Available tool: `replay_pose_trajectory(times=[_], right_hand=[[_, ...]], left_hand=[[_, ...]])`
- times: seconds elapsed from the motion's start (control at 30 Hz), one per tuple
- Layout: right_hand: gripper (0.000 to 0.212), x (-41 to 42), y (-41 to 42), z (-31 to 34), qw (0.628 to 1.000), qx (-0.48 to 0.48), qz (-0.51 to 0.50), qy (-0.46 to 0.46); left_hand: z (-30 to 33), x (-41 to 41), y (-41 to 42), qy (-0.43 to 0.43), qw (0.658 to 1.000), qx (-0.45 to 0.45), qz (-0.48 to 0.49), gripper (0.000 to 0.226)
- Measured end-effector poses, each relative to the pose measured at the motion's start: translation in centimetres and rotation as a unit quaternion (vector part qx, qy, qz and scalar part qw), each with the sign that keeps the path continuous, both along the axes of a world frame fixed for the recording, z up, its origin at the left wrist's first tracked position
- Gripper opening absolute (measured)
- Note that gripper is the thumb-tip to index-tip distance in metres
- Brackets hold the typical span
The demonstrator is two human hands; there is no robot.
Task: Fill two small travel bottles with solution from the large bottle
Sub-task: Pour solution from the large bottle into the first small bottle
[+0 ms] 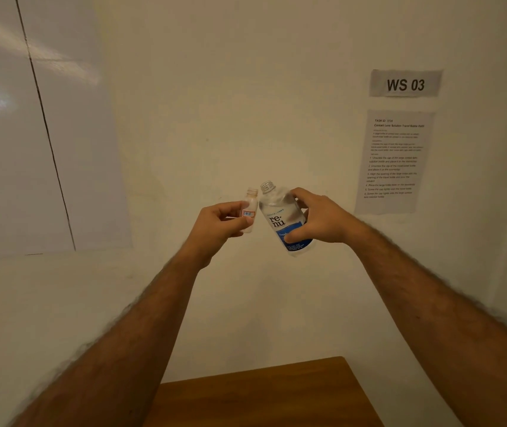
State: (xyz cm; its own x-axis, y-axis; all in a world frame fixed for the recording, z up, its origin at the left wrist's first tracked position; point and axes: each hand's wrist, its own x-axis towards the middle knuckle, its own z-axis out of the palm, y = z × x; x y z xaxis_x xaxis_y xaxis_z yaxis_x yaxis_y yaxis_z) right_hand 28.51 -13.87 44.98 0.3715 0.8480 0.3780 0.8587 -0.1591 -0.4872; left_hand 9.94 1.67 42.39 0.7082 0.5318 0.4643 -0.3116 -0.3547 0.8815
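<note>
**Two uncapped bottles held up side by side**

The left hand [219, 221] pinches the small travel bottle [250, 212] between fingers and thumb. The right hand [316, 218] has its fingers curled round the large bottle [283, 218], tilted slightly left, its neck beside the small one's. Both are raised before the wall, well above the bench [264, 396]. A "WS 03" sign [405, 83] hangs at right.

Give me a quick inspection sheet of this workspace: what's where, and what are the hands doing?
Surface: wooden table, only a bare corner in view.
Job's things: large bottle, uncapped, tilted left; small travel bottle, uncapped, beside it. Both are held up in the air.
Clutter: nothing seen.
Grips: left hand pinches the small travel bottle; right hand holds the large bottle.
Cables: nothing seen.
Surroundings: pale wall, "WS 03" sign, instruction sheet below it.
</note>
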Motion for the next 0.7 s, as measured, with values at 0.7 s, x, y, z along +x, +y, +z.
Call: replay_pose_trajectory(times=[0.7], right_hand=[[0.084,-0.4,-0.8,2.0,0.994,-0.049,-0.02,-0.098]], left_hand=[[-0.4,-0.2,0.1,0.001,1.0,-0.01,-0.002,0.031]])
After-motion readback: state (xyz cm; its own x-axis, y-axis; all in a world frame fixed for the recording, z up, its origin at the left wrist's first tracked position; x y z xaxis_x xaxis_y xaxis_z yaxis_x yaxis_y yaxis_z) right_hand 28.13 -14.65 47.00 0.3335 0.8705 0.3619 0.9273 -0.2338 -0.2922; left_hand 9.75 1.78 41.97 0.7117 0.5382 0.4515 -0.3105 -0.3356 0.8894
